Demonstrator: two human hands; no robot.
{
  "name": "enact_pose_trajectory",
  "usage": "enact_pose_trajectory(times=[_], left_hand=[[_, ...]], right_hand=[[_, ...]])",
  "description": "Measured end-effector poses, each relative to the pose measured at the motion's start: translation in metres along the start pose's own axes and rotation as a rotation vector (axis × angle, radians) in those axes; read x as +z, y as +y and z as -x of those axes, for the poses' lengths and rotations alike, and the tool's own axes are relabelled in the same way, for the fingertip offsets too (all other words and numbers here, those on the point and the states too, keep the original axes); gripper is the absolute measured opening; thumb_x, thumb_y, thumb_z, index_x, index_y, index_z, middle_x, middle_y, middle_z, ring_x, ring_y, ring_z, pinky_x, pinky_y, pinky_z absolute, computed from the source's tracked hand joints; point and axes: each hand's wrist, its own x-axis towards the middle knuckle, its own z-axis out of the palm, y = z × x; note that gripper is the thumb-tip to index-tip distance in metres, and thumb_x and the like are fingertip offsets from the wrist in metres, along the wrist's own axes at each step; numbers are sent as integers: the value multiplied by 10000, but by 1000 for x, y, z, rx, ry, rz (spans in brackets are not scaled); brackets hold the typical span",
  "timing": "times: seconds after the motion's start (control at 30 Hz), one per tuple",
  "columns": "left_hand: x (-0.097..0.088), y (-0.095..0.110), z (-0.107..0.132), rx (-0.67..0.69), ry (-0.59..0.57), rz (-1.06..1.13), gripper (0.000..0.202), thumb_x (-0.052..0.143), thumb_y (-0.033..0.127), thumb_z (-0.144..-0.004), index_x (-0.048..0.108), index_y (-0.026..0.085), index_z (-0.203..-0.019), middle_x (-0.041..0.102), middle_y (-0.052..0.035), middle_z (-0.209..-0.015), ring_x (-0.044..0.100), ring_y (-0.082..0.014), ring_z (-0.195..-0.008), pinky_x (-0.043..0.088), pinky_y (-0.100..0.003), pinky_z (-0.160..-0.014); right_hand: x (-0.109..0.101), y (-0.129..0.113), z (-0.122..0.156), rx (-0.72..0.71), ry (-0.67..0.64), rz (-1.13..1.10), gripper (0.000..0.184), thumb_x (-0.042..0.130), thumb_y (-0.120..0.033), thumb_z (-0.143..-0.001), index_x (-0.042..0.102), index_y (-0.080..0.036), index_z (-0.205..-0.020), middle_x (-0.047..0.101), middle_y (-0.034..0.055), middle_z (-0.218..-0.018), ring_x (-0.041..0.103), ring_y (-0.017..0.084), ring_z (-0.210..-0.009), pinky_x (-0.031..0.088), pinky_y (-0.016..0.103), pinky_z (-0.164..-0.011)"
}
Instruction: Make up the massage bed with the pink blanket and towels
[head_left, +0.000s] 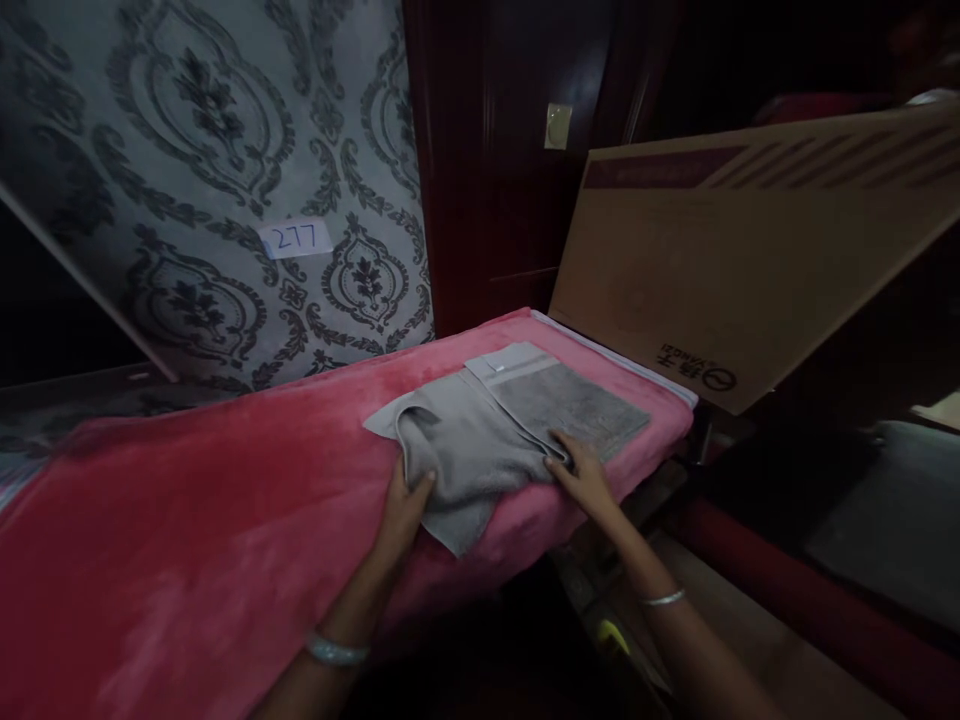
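A gray towel [476, 440], partly folded over on a pink plush blanket [247, 510], is grasped at two points: its lifted left edge by the left hand [405, 505], its near fold by the right hand [581, 472]. Light, limp handling is suggested – best controlled by edges or corners, pinched beneath the thumbs.

Hands: two, left hand [405, 505] and right hand [585, 473]
Bracelets [337, 651]: two, one on each arm
Towel [469, 430]: one, as far as its folds let it be counted
Tag [497, 368]: one, small, on the towel
Blanket [225, 520]: one
Box [675, 250]: one, with one round logo [718, 378] near a corner
Paper strip [297, 238]: one, with three digits
Wallpaper medallions [367, 278]: at least four, one cut off
Pale plate [557, 127]: one
Yellow item [613, 636]: one, too dim to identify
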Motion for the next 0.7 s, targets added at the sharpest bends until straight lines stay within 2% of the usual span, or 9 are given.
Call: enact_pose_trajectory(times=[0.07,0.13,0.23,0.37,0.47,0.5,0.57,0.63,0.7], left_hand=[[11,4,-1,-53,33,88,764,641,471,-834,387,213,-1507,600,-133,-1417,614,-284,-1271,537,-434,-1045],[13,14,-7,-42,60,121,753,627,413,-828,381,228,-1515,587,-113,-1443,607,-263,-1284,531,-406,-1059],[3,45,-26,36,45,106,721,635,371,-791,465,204,-1472,594,-99,-1448,591,-268,-1300,485,-408,-1112],[-38,110,-51,124,62,-8,695,676,386,-686,610,136,-1331,678,-118,-1320,620,-311,-1227,446,-465,-1134],[-94,143,-45,147,125,-100,728,711,451,-640,642,159,-1302,704,-93,-1275,637,-314,-1172,467,-473,-1103],[-116,145,-36,132,157,-141,757,738,490,-621,646,181,-1306,707,-75,-1276,635,-316,-1172,476,-469,-1093],[-162,131,-14,22,243,-236,842,806,589,-545,665,236,-1296,718,-22,-1272,618,-334,-1196,483,-460,-1086],[-203,98,13,-197,237,-244,958,834,708,-433,682,295,-1284,756,25,-1190,632,-378,-1169,517,-489,-1035],[-233,60,38,-409,204,-213,1015,830,779,-325,703,357,-1239,776,60,-1125,660,-391,-1127,554,-512,-976]], right_hand=[[-2,1,-6,-15,-16,-4,416,576,-476,-819,746,-254,-1127,734,109,-1199,635,330,-1147,469,522,-1028],[-7,-2,-18,11,-40,15,295,557,-443,-825,758,-254,-930,762,109,-1046,665,324,-1054,487,492,-980],[-24,-15,-52,141,14,51,254,545,-418,-831,637,-253,-661,691,88,-717,658,286,-784,505,419,-821],[-71,-49,-113,117,307,-51,264,515,-420,-836,585,-238,-659,640,45,-680,589,231,-725,477,357,-742],[-112,-65,-138,80,486,-151,243,527,-416,-821,625,-219,-720,641,24,-725,583,215,-757,472,347,-753],[-123,-65,-138,88,523,-177,229,543,-410,-808,636,-215,-731,640,24,-735,583,215,-766,471,345,-752],[-138,-53,-127,161,563,-223,191,579,-385,-773,648,-215,-717,636,32,-736,574,215,-763,464,344,-730],[-141,-29,-104,333,554,-250,144,612,-346,-726,637,-221,-659,611,35,-686,549,214,-716,451,349,-687],[-136,-1,-77,559,511,-243,111,628,-311,-676,613,-230,-603,567,25,-611,518,212,-651,439,359,-644]])
